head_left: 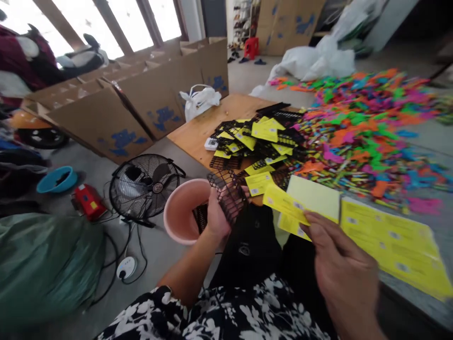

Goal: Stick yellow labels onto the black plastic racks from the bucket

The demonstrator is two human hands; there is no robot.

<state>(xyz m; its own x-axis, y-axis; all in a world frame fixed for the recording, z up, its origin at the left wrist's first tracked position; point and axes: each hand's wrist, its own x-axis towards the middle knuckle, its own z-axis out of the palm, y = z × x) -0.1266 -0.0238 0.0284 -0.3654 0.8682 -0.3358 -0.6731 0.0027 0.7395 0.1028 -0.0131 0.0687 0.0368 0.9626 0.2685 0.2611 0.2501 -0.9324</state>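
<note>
My left hand (218,218) is closed around a black plastic grid tray (228,193), held above my lap beside the pink bucket (177,212). Another black grid piece (201,216) sits inside that bucket. Between the thumb and fingers of my right hand (343,264) is a yellow printed label (285,204), its far end reaching towards the tray. A pile of black grid trays with yellow labels (264,130) lies on the wooden board (194,134) ahead. Close to my right hand are a pale yellow sheet (314,196) and a printed yellow label sheet (392,241).
Heaped colourful plastic pieces (375,127) spread across the right side. A black fan (145,186) stands left of the bucket, near cables and a round white power socket (126,267). Large cardboard boxes (141,99) line the back left. A green sack (46,269) fills the lower left.
</note>
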